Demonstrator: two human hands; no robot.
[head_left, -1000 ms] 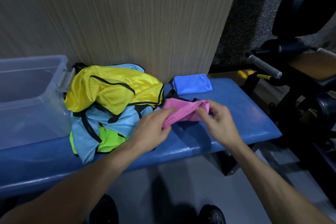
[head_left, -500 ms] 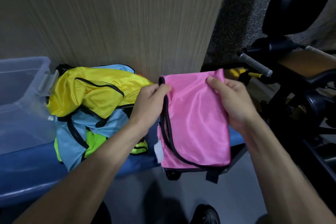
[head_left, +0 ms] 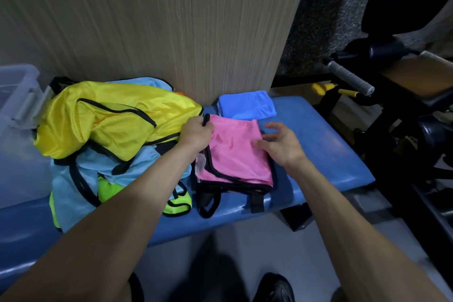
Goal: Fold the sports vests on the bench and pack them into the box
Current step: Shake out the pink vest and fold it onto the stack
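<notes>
Head view: pink vest [head_left: 235, 152] is lying flat on the blue bench [head_left: 318, 144], likely so it can be squared up for the next fold; left hand [head_left: 196, 133] is pinching its black trim at the vest's 11 o'clock corner, while right hand [head_left: 282, 144] is hovering with fingers spread and relaxed over the 3 o'clock edge, gripping nothing. Unfolded pile, yellow vest [head_left: 110, 120] on top, is sitting at 9 o'clock of the pink one, a folded blue vest [head_left: 246, 105] at 12 o'clock. Clear box [head_left: 18, 105] is waiting at far 9 o'clock; I cannot tell what it is holding.
</notes>
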